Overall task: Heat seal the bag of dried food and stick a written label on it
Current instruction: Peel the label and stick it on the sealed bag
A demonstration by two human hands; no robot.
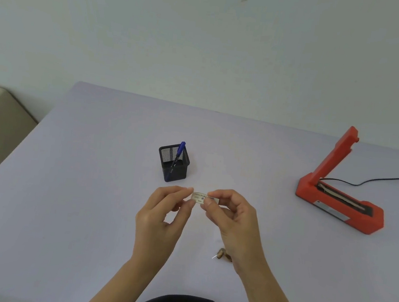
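At frame centre the left hand and right hand each keep a pinching grip on one end of the label, probably to peel its backing, while the bag lies on the table under the right wrist.

Table: heat sealer, pen holder

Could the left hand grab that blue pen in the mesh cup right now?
Probably yes, though not freely: the left hand and right hand both pinch the label. Nothing lies between it and the pen, which sticks out of the mesh cup just beyond. It must release the label first.
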